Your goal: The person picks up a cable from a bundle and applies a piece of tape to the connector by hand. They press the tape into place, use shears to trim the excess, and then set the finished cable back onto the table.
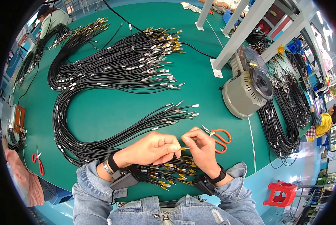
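Pinches a yellow piece (184,148) in left hand (157,148) and right hand (202,149), left of orange-handled scissors (213,132), probably for steadiness.

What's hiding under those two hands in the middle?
Below the left hand and right hand are black cables with yellow and white tips, over a green table. The hands cover part of the view, so what lies right underneath can't be seen.
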Tool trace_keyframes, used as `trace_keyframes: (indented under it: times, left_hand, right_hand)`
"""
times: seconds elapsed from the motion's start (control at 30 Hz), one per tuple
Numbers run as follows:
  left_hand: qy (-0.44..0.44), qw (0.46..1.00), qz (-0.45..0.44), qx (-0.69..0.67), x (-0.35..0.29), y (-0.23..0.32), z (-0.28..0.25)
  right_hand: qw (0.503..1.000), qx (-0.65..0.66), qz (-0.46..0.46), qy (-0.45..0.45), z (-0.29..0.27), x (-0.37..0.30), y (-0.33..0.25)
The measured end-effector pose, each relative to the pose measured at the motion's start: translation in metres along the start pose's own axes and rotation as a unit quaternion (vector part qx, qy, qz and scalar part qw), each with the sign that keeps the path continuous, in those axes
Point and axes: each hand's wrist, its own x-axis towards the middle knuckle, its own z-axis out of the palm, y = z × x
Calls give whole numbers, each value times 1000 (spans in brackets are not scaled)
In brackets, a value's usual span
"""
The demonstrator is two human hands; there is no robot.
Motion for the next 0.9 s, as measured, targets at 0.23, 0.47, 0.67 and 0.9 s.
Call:
trace_keyframes:
  times: [0.23,0.47,0.67,0.9]
  left_hand:
    - [37,999,16,-20,7,-11,0]
    - [94,995,-1,42,12,-21,10]
    - [-14,992,-45,-114,5,-11,0]
    - [-98,978,-73,-170,3,-13,-12]
  right_hand:
    - [991,122,38,28,3,0,-8]
    - [994,95,49,-7,6,-2,0]
    - [987,146,43,-53,2,-4,-7]
    - [994,23,-45,-94,-7,2,-12]
